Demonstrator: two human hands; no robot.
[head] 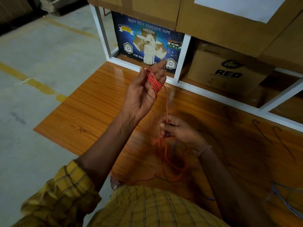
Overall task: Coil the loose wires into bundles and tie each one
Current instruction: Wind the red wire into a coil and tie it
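Observation:
My left hand is raised above the wooden table, palm up, with several turns of red wire wound around its fingers. One strand runs down from that coil to my right hand, which pinches it low over the table. Below the right hand the remaining red wire lies in a loose tangle on the wood and trails toward my lap. A blue wire lies loose at the table's right edge, and a short piece of blue wire shows under my right wrist.
A white shelf frame stands behind the table, holding a blue adhesive tape box and cardboard cartons. Dark wire hooks lie on the table's far right. Concrete floor with yellow lines lies to the left.

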